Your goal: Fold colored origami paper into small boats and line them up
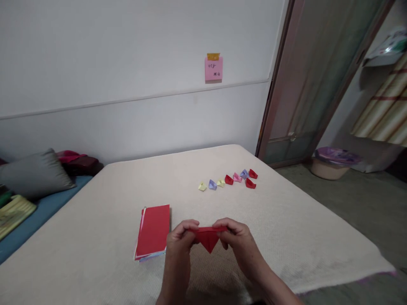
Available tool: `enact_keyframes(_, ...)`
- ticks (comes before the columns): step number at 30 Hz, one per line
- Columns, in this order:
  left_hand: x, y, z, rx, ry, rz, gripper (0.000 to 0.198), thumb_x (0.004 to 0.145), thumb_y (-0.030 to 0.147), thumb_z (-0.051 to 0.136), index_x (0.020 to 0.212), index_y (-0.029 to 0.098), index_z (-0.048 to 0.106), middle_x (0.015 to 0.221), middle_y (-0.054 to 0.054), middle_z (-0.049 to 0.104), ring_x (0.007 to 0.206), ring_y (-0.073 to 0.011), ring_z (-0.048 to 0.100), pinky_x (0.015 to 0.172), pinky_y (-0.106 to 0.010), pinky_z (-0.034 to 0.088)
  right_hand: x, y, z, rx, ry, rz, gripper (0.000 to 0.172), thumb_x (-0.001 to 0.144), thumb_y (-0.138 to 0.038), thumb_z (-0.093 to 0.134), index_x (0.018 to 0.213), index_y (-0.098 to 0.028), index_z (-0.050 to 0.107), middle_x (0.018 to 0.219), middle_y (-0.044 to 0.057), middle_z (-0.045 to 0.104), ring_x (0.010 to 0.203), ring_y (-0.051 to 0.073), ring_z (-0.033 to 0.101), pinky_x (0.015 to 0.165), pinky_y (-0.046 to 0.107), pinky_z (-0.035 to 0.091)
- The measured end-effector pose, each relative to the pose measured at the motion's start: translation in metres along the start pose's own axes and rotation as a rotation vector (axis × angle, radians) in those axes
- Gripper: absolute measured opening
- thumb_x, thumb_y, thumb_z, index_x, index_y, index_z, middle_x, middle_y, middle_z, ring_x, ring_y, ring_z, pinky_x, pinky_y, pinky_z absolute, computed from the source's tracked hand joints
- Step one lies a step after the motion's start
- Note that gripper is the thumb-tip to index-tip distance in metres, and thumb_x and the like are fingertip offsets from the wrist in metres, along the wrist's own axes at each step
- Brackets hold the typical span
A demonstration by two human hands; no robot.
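Between both hands I hold a piece of folded red paper (209, 238) above the bed. Its top edge runs level and a triangular point hangs down in the middle. My left hand (182, 238) pinches the left end, thumb in front and fingers along the top. The right end is pinched by my right hand (234, 234) in the same way. To the left of my hands lies a stack of coloured paper (154, 231) with a red sheet on top. Farther off, several small folded paper boats (229, 179) in red, pink, purple and yellow sit in a slanting row.
A cream cover (104, 237) spreads over the bed, which meets a white wall. A pink note (213, 69) is taped to that wall. At the left are a grey cushion (34, 173) and some cloth. A basin (330, 167) stands on the floor at the right.
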State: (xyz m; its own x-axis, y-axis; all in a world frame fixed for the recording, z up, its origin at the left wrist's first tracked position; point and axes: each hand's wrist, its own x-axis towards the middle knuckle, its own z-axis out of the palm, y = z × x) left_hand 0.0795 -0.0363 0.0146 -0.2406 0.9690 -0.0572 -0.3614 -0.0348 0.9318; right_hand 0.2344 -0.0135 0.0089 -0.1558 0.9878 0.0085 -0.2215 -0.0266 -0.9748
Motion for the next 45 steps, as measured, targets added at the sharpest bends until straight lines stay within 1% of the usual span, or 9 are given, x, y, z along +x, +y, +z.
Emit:
enact_keyframes(5,-0.002,0.003,0.002,-0.081,-0.017,-0.023,0.004,0.065,0.015,0.065,0.062,0.014,0.063,0.098,-0.005,0.059,0.075,-0.0143,0.056,0.062,-0.025,0.045,0.001,0.001,-0.002,-0.007,-0.016,-0.09,0.015,0.066,-0.01,0.056,0.063,-0.018,0.068,0.056,-0.004,0.051,0.05,0.009,0.041,0.05,0.024,0.03)
enact_keyframes(11,-0.006,0.005,0.012,-0.277,-0.046,-0.114,0.041,0.069,0.022,0.066,0.108,0.022,0.054,0.102,-0.006,0.06,0.077,-0.0177,0.059,0.066,-0.031,0.047,0.002,0.002,-0.005,-0.073,-0.041,-0.216,0.018,0.067,-0.008,0.054,0.061,-0.019,0.067,0.062,-0.002,0.052,0.052,0.01,0.044,0.049,0.024,0.033)
enact_keyframes(14,-0.008,-0.003,0.016,-0.223,-0.096,-0.177,0.025,0.076,0.031,0.063,0.096,0.018,0.057,0.08,-0.002,0.059,0.07,-0.0154,0.056,0.063,-0.029,0.045,0.002,0.003,-0.004,-0.135,-0.069,-0.276,0.02,0.068,-0.007,0.053,0.059,-0.019,0.067,0.062,-0.002,0.051,0.054,0.011,0.045,0.051,0.024,0.033)
enact_keyframes(18,-0.008,-0.013,0.017,-0.144,-0.106,-0.145,0.015,0.075,0.026,0.064,0.069,0.013,0.057,0.063,0.002,0.05,0.06,-0.0101,0.046,0.058,-0.023,0.039,0.0,0.001,-0.001,-0.156,-0.085,-0.24,0.02,0.066,-0.005,0.05,0.063,-0.018,0.065,0.061,-0.002,0.051,0.054,0.01,0.045,0.052,0.024,0.034)
enact_keyframes(24,-0.003,-0.012,0.011,0.051,-0.008,-0.05,0.016,0.074,0.028,0.065,0.069,0.013,0.061,0.059,0.002,0.052,0.058,-0.0111,0.045,0.056,-0.023,0.037,-0.004,-0.01,-0.002,0.029,-0.106,-0.032,0.031,0.066,-0.009,0.057,0.094,-0.02,0.058,0.074,-0.002,0.06,0.064,0.012,0.054,0.054,0.023,0.039)
enact_keyframes(28,-0.004,-0.009,0.012,0.135,-0.019,-0.006,0.016,0.073,0.029,0.066,0.068,0.013,0.064,0.058,0.002,0.053,0.058,-0.0119,0.046,0.056,-0.023,0.037,0.0,-0.006,-0.003,0.021,-0.031,-0.033,0.021,0.07,-0.024,0.067,0.088,-0.017,0.059,0.069,-0.002,0.059,0.057,0.011,0.052,0.053,0.023,0.039)
enact_keyframes(33,-0.008,-0.006,0.017,0.168,0.0,-0.045,0.021,0.071,0.032,0.068,0.065,0.013,0.064,0.057,0.001,0.055,0.058,-0.0119,0.046,0.056,-0.023,0.036,0.004,0.002,-0.002,0.026,0.022,-0.031,0.02,0.067,-0.026,0.07,0.081,-0.017,0.058,0.057,-0.004,0.057,0.051,0.011,0.051,0.049,0.023,0.038)
enact_keyframes(39,-0.006,-0.011,0.015,0.024,0.046,-0.134,0.022,0.068,0.034,0.07,0.062,0.015,0.061,0.054,0.003,0.055,0.053,-0.0113,0.046,0.054,-0.024,0.037,0.0,-0.014,-0.01,-0.038,-0.06,-0.072,0.016,0.078,-0.028,0.061,0.09,-0.017,0.061,0.064,-0.001,0.062,0.061,0.014,0.056,0.059,0.025,0.041)
enact_keyframes(45,-0.004,-0.014,0.012,-0.07,-0.015,-0.185,0.025,0.066,0.037,0.071,0.063,0.015,0.061,0.056,0.0,0.058,0.053,-0.0132,0.05,0.053,-0.025,0.038,0.001,-0.016,-0.02,-0.181,-0.075,-0.108,0.009,0.074,-0.023,0.061,0.077,-0.017,0.067,0.063,-0.001,0.058,0.063,0.013,0.051,0.061,0.025,0.037)
